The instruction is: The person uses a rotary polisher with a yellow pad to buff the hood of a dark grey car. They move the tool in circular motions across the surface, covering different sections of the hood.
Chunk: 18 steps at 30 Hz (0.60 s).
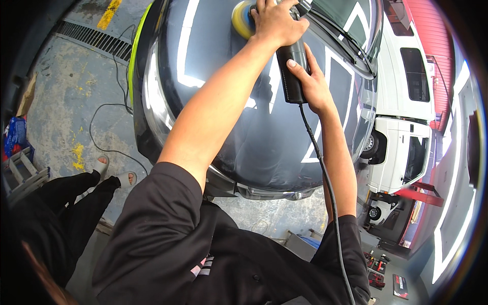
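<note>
With both hands I hold a black car polisher (293, 84) over the dark grey, glossy hood (244, 137) of a car. My left hand (277, 23) is closed over the tool's head, close to its yellow round pad (239, 21). Lower down, my right hand (312, 84) wraps round the body from the right side, thumb on top. The pad is at the hood's surface; whether it presses on it I cannot tell. A black power cord (315, 142) leaves the tool's end and runs down past my right arm.
Another person's sandaled feet (114, 173) and dark trousers are at the left, beside a step ladder (25, 175). A cable (99, 145) winds over the floor to a drain grate (96, 40). White vehicles (399, 147) stand on the right. A grey container (300, 246) is near the front bumper.
</note>
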Each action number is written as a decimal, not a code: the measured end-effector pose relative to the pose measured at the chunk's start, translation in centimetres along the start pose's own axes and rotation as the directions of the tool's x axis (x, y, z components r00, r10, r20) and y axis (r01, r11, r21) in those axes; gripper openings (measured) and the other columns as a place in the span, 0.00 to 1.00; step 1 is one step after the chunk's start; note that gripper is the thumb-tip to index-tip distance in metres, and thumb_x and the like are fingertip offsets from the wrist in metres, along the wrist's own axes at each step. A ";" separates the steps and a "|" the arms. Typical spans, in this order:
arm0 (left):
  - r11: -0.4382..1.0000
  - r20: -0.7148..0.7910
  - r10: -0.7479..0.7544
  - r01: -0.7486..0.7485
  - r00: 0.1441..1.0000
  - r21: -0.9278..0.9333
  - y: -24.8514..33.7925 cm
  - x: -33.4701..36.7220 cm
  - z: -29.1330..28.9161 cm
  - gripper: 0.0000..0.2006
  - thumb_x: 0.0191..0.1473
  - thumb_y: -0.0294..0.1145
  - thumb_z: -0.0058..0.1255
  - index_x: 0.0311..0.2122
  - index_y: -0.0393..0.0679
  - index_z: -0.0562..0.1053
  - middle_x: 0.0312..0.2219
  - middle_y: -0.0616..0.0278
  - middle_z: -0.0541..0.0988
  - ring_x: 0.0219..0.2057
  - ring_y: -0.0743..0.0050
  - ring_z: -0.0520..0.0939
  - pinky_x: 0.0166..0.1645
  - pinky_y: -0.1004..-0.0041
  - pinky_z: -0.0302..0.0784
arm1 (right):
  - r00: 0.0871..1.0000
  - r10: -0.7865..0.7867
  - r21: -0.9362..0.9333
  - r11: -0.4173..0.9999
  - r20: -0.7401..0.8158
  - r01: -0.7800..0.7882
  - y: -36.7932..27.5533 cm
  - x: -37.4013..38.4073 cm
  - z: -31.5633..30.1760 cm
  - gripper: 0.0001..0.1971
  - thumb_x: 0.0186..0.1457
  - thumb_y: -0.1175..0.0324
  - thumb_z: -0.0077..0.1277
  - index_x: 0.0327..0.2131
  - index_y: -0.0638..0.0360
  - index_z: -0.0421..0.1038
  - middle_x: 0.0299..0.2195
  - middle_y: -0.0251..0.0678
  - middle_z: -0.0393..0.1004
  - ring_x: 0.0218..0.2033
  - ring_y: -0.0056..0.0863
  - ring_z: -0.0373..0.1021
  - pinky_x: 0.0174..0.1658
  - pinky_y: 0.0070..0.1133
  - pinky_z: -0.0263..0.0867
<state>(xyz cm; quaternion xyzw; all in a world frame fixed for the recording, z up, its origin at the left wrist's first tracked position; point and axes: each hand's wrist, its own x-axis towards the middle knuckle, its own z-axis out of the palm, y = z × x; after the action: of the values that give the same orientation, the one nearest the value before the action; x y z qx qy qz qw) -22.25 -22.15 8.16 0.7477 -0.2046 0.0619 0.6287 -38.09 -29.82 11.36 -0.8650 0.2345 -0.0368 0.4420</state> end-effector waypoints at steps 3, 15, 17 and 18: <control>1.000 -0.019 0.016 -0.016 1.000 -0.002 -0.3 -0.4 0.1 0.29 0.50 0.45 0.60 0.58 0.46 0.78 0.69 0.47 0.62 0.72 0.43 0.56 0.73 0.47 0.54 | 1.000 0.015 0.001 1.000 0.010 -0.015 -0.2 -0.7 0.1 0.50 0.57 0.48 0.65 0.74 0.60 0.50 0.60 0.53 0.72 0.58 0.35 0.72 0.60 0.28 0.68; 0.997 -0.108 0.080 -0.082 0.991 -0.006 -0.8 -3.4 0.4 0.25 0.53 0.45 0.59 0.56 0.48 0.79 0.67 0.47 0.65 0.70 0.41 0.59 0.72 0.48 0.55 | 0.999 0.024 -0.017 1.000 0.023 -0.024 1.1 -3.2 0.3 0.51 0.56 0.46 0.65 0.74 0.57 0.50 0.62 0.55 0.70 0.61 0.39 0.70 0.63 0.31 0.65; 0.995 -0.122 0.092 -0.096 0.988 -0.024 -1.2 -3.7 0.4 0.24 0.54 0.44 0.58 0.56 0.48 0.80 0.67 0.46 0.66 0.69 0.41 0.60 0.73 0.49 0.55 | 1.000 0.018 -0.051 0.999 0.024 -0.017 1.5 -3.6 0.2 0.51 0.56 0.45 0.64 0.74 0.57 0.50 0.62 0.55 0.70 0.61 0.40 0.70 0.63 0.31 0.65; 0.995 -0.119 0.094 -0.098 0.988 -0.027 -1.0 -4.1 0.4 0.24 0.54 0.44 0.57 0.55 0.48 0.80 0.67 0.45 0.66 0.69 0.40 0.61 0.73 0.50 0.55 | 1.000 0.018 -0.066 0.998 0.021 -0.016 1.8 -3.9 0.2 0.51 0.56 0.45 0.64 0.74 0.57 0.50 0.62 0.55 0.70 0.61 0.40 0.70 0.63 0.31 0.65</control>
<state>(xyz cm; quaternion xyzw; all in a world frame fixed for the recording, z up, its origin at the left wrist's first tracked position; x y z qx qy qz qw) -25.67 -21.42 5.71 0.7217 -0.2040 0.1325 0.6481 -42.13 -28.88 10.39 -0.8774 0.2381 -0.0161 0.4162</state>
